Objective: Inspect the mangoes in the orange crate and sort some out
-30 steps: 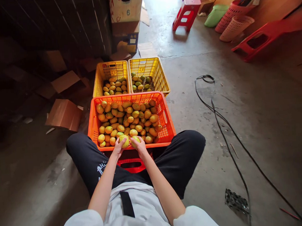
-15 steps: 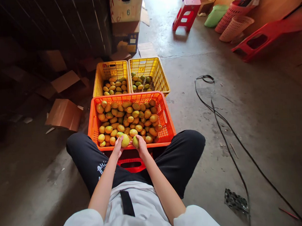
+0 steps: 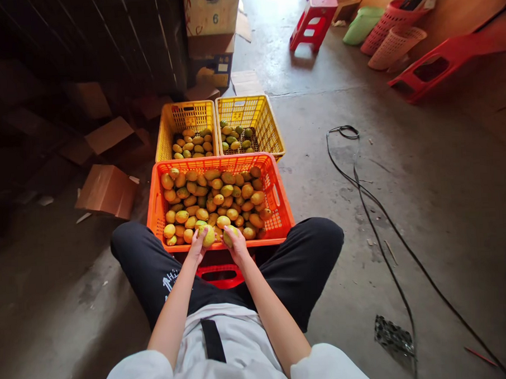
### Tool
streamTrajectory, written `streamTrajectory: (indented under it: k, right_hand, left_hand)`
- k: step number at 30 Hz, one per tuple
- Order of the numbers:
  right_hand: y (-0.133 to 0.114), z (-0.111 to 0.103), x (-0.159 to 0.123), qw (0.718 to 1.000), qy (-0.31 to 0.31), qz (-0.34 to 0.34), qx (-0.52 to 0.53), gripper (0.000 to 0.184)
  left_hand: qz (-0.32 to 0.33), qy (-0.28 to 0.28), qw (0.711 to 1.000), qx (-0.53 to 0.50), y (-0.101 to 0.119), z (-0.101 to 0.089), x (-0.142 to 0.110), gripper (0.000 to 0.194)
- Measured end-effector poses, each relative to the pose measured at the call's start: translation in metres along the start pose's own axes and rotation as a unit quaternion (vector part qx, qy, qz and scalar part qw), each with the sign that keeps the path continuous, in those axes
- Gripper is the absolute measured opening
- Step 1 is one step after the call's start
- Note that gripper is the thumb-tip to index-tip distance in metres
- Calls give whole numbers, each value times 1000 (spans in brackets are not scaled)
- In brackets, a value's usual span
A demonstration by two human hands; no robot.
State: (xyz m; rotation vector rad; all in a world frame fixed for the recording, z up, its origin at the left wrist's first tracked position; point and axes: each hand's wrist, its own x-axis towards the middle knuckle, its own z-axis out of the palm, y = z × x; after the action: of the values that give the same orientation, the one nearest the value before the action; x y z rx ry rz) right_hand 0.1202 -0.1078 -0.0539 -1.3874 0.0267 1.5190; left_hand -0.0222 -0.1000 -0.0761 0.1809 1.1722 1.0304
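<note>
My left hand (image 3: 197,248) is closed around a yellow-green oval fruit (image 3: 208,237), which looks like a small mango. A similar fruit (image 3: 229,237) sits in my right hand (image 3: 239,248), partly covered by the fingers. Both hands are close together over the near rim of an orange plastic crate (image 3: 285,207). Many yellow, greenish and brownish oval fruits (image 3: 227,191) lie in that crate. Behind it, the left yellow crate (image 3: 163,135) and the right yellow crate (image 3: 271,124) stand side by side, each with several such fruits at the bottom.
Cardboard boxes (image 3: 108,190) lie at the left, with more stacked behind the crates. A black cable (image 3: 380,214) runs across the floor at the right. Farther back stand a red stool (image 3: 314,22), a tipped red stool (image 3: 438,67) and pink baskets (image 3: 397,44).
The fruit in my right hand has turned and shows more of its yellow-green side. The left-hand fruit has shifted slightly to the left. Both stay held over the orange crate.
</note>
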Motion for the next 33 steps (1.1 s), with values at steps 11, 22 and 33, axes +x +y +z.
streamTrajectory:
  k: [11, 22, 33]
  right_hand:
    - [2, -2, 1, 999, -4, -18, -29, 39]
    - [-1, 2, -1, 999, 35, -5, -22, 28]
    - [-3, -2, 2, 999, 21, 22, -37, 29]
  left_hand:
    - [15, 39, 999, 3, -3, 5, -2, 45]
    - [-16, 11, 1000, 1, 3, 8, -3, 38]
    - [-18, -2, 1000, 8, 4, 4, -1, 48]
